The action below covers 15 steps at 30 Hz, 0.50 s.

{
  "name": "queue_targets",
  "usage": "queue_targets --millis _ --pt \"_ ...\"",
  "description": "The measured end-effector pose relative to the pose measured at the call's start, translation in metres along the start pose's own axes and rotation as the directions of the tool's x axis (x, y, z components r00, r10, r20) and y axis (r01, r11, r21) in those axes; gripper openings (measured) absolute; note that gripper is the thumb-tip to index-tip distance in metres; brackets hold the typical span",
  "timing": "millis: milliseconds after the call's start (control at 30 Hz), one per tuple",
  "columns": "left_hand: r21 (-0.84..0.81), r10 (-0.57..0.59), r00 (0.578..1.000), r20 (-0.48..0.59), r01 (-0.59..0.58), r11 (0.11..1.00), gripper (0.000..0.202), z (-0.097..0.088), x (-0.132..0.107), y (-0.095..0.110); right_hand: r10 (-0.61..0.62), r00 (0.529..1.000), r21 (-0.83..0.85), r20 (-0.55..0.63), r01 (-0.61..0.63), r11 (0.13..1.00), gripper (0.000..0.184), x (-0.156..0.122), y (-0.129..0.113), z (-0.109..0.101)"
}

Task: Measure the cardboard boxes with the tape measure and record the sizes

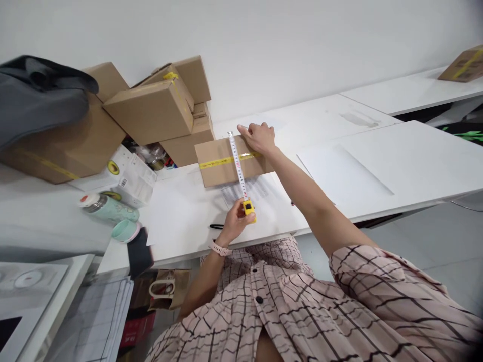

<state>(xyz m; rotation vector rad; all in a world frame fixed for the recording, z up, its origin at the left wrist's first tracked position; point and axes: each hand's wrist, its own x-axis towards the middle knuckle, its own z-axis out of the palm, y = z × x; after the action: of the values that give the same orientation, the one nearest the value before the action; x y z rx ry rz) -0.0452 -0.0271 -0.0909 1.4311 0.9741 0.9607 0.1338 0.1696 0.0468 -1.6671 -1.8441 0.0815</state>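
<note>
My left hand is closed around the yellow case of a tape measure, near the table's front edge. Its white blade is pulled out and runs away from me across a cardboard box, with the metal tip at the far edge. Yellow tape with dark print crosses the top of the box. My right hand grips the box at its far right corner, thumb pointing left towards the blade tip; the undersides of its fingers are hidden. A printed sheet lies partly under the blade.
Stacked cardboard boxes stand at the back left. A mint bottle, its cup and a dark phone are at the left. A black pen lies by my left hand; white paper lies to the right.
</note>
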Motion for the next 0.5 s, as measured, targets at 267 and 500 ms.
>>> queue_targets --millis 267,500 --pt "0.283 -0.076 0.994 -0.073 0.094 0.954 0.054 -0.009 -0.042 -0.019 -0.08 0.996 -0.068 -0.039 0.077 0.995 0.071 -0.044 0.006 0.002" --pt "0.292 -0.067 0.995 -0.079 0.087 0.952 0.058 -0.005 -0.042 -0.017 -0.086 0.995 -0.04 0.044 0.088 0.995 0.064 -0.089 0.032 0.015"
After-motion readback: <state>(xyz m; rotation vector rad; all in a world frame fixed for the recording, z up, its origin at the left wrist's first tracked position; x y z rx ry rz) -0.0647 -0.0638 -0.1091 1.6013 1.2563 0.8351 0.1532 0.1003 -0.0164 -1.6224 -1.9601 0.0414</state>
